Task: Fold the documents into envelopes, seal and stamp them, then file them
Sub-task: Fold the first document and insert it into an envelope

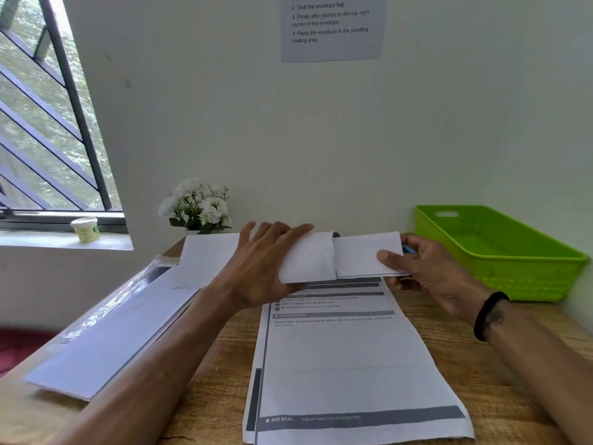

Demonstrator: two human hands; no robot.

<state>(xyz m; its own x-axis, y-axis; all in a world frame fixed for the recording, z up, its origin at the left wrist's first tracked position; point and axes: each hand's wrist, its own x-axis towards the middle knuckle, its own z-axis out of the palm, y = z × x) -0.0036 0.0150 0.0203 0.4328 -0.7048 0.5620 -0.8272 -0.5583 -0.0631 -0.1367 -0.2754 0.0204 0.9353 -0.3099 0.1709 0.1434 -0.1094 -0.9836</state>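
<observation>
My left hand [260, 268] grips a white envelope [308, 258] that stretches left behind it, held above the desk. My right hand [426, 268] pinches a folded white document [362, 255] whose left end sits inside the envelope's open mouth. Something blue shows between my right fingers; I cannot tell what it is. A stack of printed documents [346, 364] lies flat on the wooden desk [224, 396] below both hands. A pack of white envelopes in clear plastic [106, 342] lies at the left.
A green plastic basket [500, 252] stands at the right against the wall. A pot of white flowers [199, 207] stands at the back of the desk. A small tub [86, 229] sits on the window sill. An instruction sheet [330, 27] hangs on the wall.
</observation>
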